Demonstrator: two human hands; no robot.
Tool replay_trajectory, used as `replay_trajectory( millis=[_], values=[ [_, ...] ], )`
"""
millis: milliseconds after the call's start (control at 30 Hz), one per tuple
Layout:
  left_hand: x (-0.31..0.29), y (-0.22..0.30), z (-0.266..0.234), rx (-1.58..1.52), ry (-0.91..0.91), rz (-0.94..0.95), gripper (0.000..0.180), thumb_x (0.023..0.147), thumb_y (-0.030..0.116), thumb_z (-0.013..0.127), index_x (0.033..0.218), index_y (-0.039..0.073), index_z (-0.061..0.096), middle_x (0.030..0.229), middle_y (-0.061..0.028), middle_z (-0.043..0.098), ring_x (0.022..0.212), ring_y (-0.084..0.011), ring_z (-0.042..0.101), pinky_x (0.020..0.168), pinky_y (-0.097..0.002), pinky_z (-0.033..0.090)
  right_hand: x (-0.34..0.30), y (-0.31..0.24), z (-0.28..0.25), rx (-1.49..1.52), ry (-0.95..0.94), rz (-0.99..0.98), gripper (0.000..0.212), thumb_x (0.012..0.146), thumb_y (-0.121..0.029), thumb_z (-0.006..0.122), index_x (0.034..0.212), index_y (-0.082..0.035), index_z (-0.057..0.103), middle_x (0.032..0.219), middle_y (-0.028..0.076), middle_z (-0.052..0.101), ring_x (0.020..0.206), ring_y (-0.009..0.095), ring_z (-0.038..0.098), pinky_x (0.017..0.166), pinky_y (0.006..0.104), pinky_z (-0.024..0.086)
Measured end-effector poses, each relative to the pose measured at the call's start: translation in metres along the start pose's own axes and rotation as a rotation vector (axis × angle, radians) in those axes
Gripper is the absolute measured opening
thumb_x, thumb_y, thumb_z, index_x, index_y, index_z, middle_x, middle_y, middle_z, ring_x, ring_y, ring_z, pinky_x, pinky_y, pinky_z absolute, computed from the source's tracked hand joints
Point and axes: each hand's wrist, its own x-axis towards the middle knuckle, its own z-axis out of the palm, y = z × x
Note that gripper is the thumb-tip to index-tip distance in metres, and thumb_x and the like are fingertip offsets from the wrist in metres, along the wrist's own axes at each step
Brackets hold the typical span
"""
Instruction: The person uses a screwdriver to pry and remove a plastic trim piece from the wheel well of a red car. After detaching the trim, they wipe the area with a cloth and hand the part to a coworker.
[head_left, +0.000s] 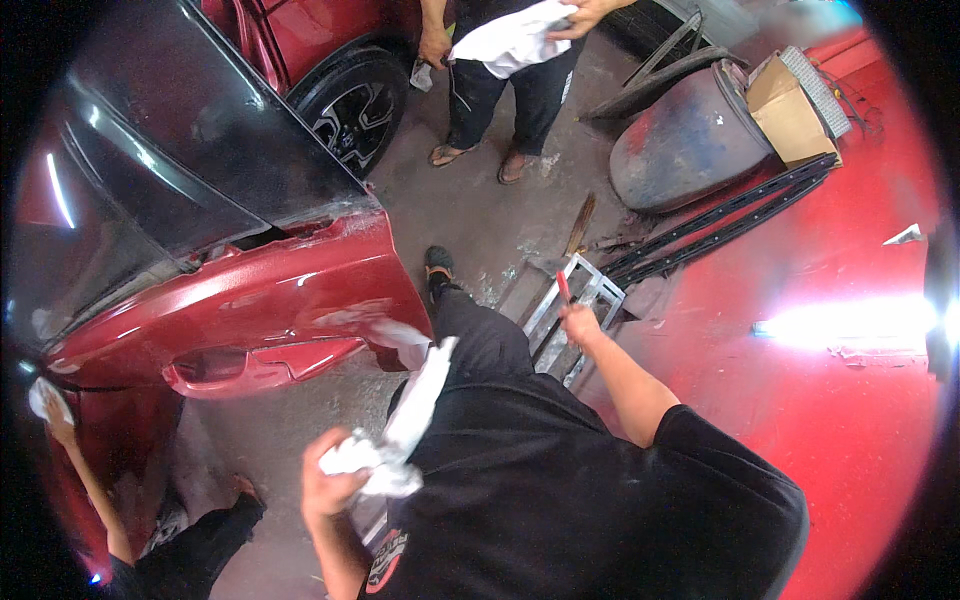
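A crumpled white cloth (405,425) is gripped in my left hand (335,475), its loose end hanging up toward the lower edge of the red car door (340,265). Whitish, dull patches mark the door near its edge. My right hand (578,325) is closed round a slim red tool (563,288), whose exact kind I cannot make out. That hand is over a metal frame (600,290) with rungs, and whether it touches the frame is unclear.
A co-worker holding a white cloth (510,40) stands at the far side by a car wheel (350,110). At lower left another person's hand presses a white cloth (48,402) to a red panel. A grey drum (680,145), cardboard box (785,110) and black strips (710,220) are at right.
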Motion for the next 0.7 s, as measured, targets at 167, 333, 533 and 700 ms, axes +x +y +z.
replay_trajectory(
  millis=[167, 333, 533, 700],
  values=[
    [-0.033, -0.048, -0.06, -0.101, 0.323, -0.392, 0.02, 0.067, 0.008, 0.063, 0.085, 0.0, 0.06, 0.076, -0.0033, 0.062, 0.067, -0.0128, 0.057, 0.062, -0.0285, 0.045, -0.041, 0.065, 0.032, -0.401, 0.034, -0.001, 0.029, 0.087, -0.03, 0.054, 0.091, -0.002, 0.063, 0.08, 0.018, 0.064, 0.071, 0.031, 0.063, 0.064, 0.0422, 0.05],
    [-0.115, -0.286, -0.133, 0.84, 0.172, -0.749, 0.024, 0.068, 0.009, 0.065, 0.088, -0.005, 0.066, 0.072, -0.0109, 0.066, 0.061, -0.0202, 0.06, 0.056, -0.0391, 0.048, -0.073, 0.02, 0.041, -0.339, 0.16, 0.325, 0.034, 0.088, -0.037, 0.054, 0.096, -0.006, 0.065, 0.099, 0.022, 0.065, 0.099, 0.038, 0.061, 0.085, 0.046, 0.048],
    [-0.129, -0.288, -0.073, 0.627, 0.016, -0.908, 0.019, 0.071, 0.005, 0.061, 0.086, -0.005, 0.066, 0.074, -0.009, 0.066, 0.064, -0.0183, 0.06, 0.057, -0.0368, 0.047, -0.061, 0.046, 0.057, -0.277, 0.056, 0.169, 0.033, 0.086, -0.036, 0.057, 0.093, -0.005, 0.065, 0.091, 0.023, 0.065, 0.091, 0.039, 0.062, 0.08, 0.0459, 0.049],
    [-0.071, -0.213, -0.069, 0.252, 0.257, -0.907, 0.016, 0.073, 0.003, 0.058, 0.085, -0.004, 0.067, 0.076, -0.0075, 0.066, 0.067, -0.0168, 0.06, 0.058, -0.035, 0.047, -0.036, 0.092, 0.097, -0.492, 0.028, 0.126, 0.033, 0.088, -0.037, 0.054, 0.092, -0.007, 0.065, 0.095, 0.022, 0.065, 0.094, 0.039, 0.062, 0.081, 0.0463, 0.048]
  ],
)
